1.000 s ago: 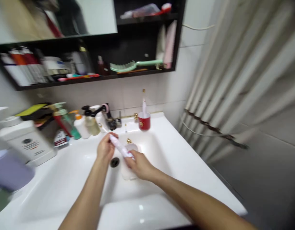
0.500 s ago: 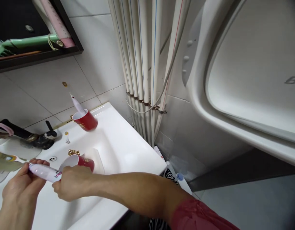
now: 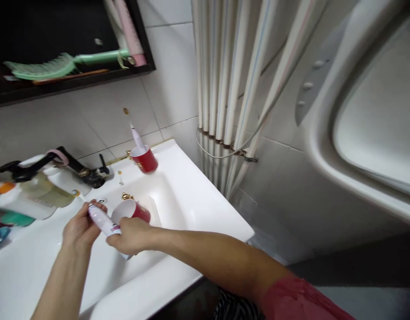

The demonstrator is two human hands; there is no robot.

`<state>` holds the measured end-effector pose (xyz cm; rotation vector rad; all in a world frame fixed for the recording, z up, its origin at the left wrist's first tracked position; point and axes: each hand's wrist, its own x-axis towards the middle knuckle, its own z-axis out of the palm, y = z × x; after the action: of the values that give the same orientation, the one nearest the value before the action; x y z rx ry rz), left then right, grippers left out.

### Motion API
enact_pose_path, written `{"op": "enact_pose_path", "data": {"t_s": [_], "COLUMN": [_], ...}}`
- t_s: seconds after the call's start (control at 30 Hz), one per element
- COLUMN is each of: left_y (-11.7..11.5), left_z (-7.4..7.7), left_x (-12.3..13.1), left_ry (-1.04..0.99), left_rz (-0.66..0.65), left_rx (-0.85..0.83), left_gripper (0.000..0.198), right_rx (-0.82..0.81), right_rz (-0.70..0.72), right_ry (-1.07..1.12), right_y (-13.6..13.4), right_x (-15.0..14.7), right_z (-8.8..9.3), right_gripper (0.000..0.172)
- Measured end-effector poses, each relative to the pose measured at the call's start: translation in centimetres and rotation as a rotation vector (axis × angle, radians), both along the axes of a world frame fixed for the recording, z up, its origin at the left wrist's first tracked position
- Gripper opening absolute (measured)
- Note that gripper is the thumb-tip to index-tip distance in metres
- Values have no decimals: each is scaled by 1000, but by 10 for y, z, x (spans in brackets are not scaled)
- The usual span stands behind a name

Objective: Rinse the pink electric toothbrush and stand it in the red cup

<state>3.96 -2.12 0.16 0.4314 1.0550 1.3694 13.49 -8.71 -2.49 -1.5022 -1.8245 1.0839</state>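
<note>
My right hand [image 3: 133,235] is closed round the lower part of a pale lavender electric toothbrush [image 3: 103,221], whose bluish bottom end shows below the fist. Its slim neck and small round head point up and left. Curled about the upper body near the neck is my left hand [image 3: 80,226]. Just behind my right hand, a red cup [image 3: 142,214] with a white inside and a gold handle lies tilted in the sink basin. A second red cup [image 3: 148,161] stands on the sink's back corner, with a similar lavender toothbrush [image 3: 138,138] leaning in it.
The white sink [image 3: 221,218] spans the counter. A black faucet [image 3: 93,175] and several bottles [image 3: 41,191] line its back left. A small brush head [image 3: 120,178] lies on the ledge. Above hangs a dark shelf with a green hairbrush [image 3: 45,69]. White pipes [image 3: 231,89] run beside a washing machine [image 3: 325,146].
The view has swung left, so the scene sits further right and more bottles show. Both hands keep their hold on the toothbrush, which tilts a little more steeply.
</note>
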Motion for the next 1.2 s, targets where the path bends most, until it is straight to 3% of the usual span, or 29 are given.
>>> {"op": "enact_pose_path", "data": {"t_s": [0.1, 0.17, 0.27, 0.4, 0.57, 0.77, 0.87, 1.07, 1.2], "left_y": [0, 2, 8, 14, 15, 18, 22, 51, 80], "left_z": [-2, -4, -10, -15, -16, -21, -23, -17, -13], "left_x": [-3, -6, -11, -17, -19, -21, -21, -23, -15], "left_ry": [-75, -95, -148, -175, -188, -172, -142, 91, 222], "left_rz": [-20, -54, -99, -63, -39, -21, -20, -32, -160], "left_rx": [44, 79, 97, 161, 196, 174, 161, 154, 149], "left_gripper": [27, 24, 18, 13, 9, 10, 11, 14, 8], "right_rx": [68, 119, 140, 136, -52, -223, -221, -169, -95], "right_rz": [-86, -67, 8, -50, 27, 38, -2, -36, -72], "right_ry": [-130, -149, -151, -82, 199, 311, 273, 219, 305], "right_y": [-6, -6, -1, 2, 0, -2, -1, 1, 1], "right_x": [0, 0, -2, -6, -11, -16, -13, -4, -4], "right_z": [0, -2, -7, -8, -5, -2, 1, 7, 12], "right_gripper": [36, 30, 23, 14, 15, 15, 14, 14, 15]}}
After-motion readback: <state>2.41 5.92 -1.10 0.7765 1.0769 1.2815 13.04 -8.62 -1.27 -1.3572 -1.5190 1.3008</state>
